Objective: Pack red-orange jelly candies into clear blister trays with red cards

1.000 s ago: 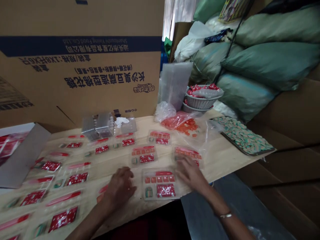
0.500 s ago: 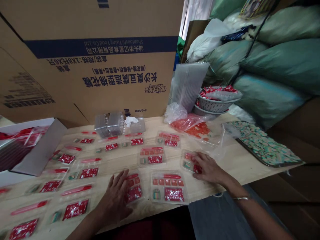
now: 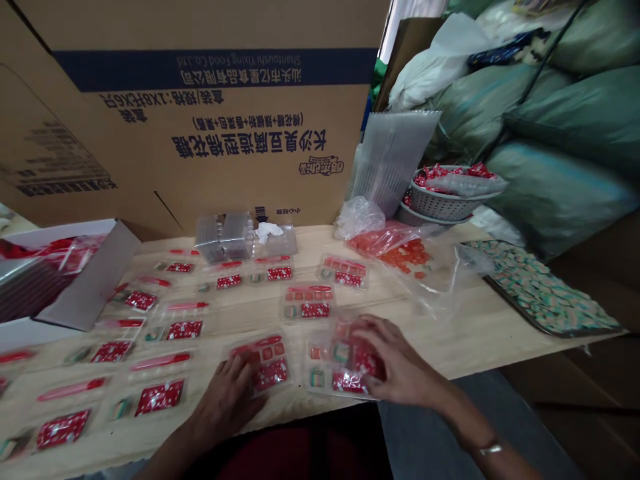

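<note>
Many clear plastic trays filled with red items lie in rows on the wooden table (image 3: 480, 327). My left hand (image 3: 227, 400) rests on the near edge of one filled tray (image 3: 263, 363), fingers curled against it. My right hand (image 3: 395, 367) grips another filled tray (image 3: 353, 350) and holds it over a tray (image 3: 325, 377) lying at the table's front edge. The held tray is blurred.
A large cardboard box (image 3: 200, 113) stands behind the table. A stack of clear trays (image 3: 393, 157), two baskets of red wrapped items (image 3: 445, 197), plastic bags of orange pieces (image 3: 400, 250), a dark tray of green-white pieces (image 3: 540, 293) and an open box (image 3: 65, 277) surround the rows.
My right hand has taken a filled tray from the right and brought it left over the front tray. My left hand has slid back to the near edge of its tray.
</note>
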Motion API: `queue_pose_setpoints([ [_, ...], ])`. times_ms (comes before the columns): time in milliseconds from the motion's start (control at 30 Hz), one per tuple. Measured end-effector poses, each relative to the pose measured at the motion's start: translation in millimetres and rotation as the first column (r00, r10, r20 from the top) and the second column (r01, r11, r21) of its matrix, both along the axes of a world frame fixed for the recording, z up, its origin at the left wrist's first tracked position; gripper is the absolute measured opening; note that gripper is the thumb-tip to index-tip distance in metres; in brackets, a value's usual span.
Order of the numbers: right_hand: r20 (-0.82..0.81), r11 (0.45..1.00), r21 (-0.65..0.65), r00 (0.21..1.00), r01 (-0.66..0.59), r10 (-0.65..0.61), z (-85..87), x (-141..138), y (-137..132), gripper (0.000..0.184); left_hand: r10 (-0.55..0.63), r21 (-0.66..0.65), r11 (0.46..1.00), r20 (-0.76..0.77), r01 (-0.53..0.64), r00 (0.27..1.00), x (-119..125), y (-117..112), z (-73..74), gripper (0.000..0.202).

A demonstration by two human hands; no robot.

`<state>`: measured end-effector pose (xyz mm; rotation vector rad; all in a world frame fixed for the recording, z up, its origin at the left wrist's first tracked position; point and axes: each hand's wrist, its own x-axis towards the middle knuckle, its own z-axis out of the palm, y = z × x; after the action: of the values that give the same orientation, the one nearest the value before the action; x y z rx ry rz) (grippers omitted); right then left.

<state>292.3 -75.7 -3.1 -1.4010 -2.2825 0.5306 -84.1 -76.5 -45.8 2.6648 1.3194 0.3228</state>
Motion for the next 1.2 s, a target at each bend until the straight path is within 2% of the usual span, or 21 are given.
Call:
queue_pose_setpoints([
  [67, 0.023, 0.996, -0.039, 0.996, -0.085, 0.086, -2.1, -26, -5, 0.075, 0.029, -0.01, 1.0, -0.047, -0.029, 0.998, 2, -1, 10.7, 0.041],
  [167, 0.02, 0.991, -0.08, 0.994, -0.103, 0.105, -14.0, -43, -5, 0.085, 0.073, -0.028, 0.997, -0.132, -0.077, 0.989, 8, 3, 28.3, 0.046],
  [267, 0.025, 0.989, -0.105, 0.994, -0.101, 0.105, -19.9, -43, -2, 0.089, 0.078, -0.107, 0.99, -0.157, -0.095, 0.984, 15, 13, 35.9, 0.049],
  [367, 0.059, 0.988, -0.122, 0.993, -0.093, 0.1, -16.3, -44, 0, 0.087, 0.089, -0.176, 0.978, -0.136, -0.113, 0.987, 20, 25, 33.9, 0.056],
  [533, 0.046, 0.987, -0.141, 0.996, -0.076, 0.083, -11.7, -48, -3, 0.088, 0.143, -0.192, 0.968, -0.094, -0.159, 0.985, 18, 33, 32.5, 0.051],
  [633, 0.007, 0.982, -0.165, 0.995, -0.093, 0.096, -12.6, -44, -5, 0.099, 0.178, -0.215, 0.959, -0.062, -0.187, 0.982, 14, 33, 41.6, 0.042],
  [700, -0.079, 0.986, -0.131, 0.993, -0.098, 0.088, -11.7, -36, -4, 0.1, 0.186, -0.216, 0.959, -0.014, -0.185, 0.982, 19, 33, 51.4, 0.038],
  [767, -0.238, 0.997, -0.068, 0.971, -0.038, 0.021, -9.0, -26, 3, 0.088, 0.126, -0.199, 0.973, 0.043, -0.115, 0.991, 37, 33, 60.6, 0.04],
  [867, -0.473, 0.982, -0.018, 0.864, 0.188, -0.174, -5.6, -9, 28, 0.057, -0.066, -0.201, 0.976, 0.085, 0.082, 0.994, 86, 31, 65.4, 0.053],
  [933, -0.53, 0.935, -0.053, 0.784, 0.351, -0.324, -6.6, -1, 48, 0.041, -0.163, -0.238, 0.955, 0.08, 0.177, 0.983, 120, 29, 61.6, 0.058],
  [1000, -0.531, 0.9, -0.127, 0.737, 0.418, -0.418, -10.7, 3, 64, 0.032, -0.21, -0.269, 0.938, 0.067, 0.22, 0.975, 141, 28, 55.6, 0.065],
  [1067, -0.526, 0.905, -0.195, 0.738, 0.379, -0.422, -17.1, 3, 72, 0.027, -0.228, -0.301, 0.922, 0.089, 0.244, 0.97, 145, 31, 50.5, 0.077],
  [1133, -0.526, 0.924, -0.228, 0.76, 0.307, -0.382, -25.0, -1, 75, 0.022, -0.198, -0.316, 0.916, 0.181, 0.248, 0.963, 135, 40, 46.4, 0.088],
  [1167, -0.52, 0.929, -0.242, 0.771, 0.281, -0.368, -29.2, -5, 76, 0.02, -0.13, -0.309, 0.928, 0.248, 0.206, 0.96, 127, 47, 43.8, 0.089],
  [1200, -0.503, 0.931, -0.257, 0.786, 0.261, -0.359, -33.2, -10, 79, 0.018, -0.014, -0.304, 0.946, 0.317, 0.116, 0.948, 119, 56, 40.5, 0.085],
])
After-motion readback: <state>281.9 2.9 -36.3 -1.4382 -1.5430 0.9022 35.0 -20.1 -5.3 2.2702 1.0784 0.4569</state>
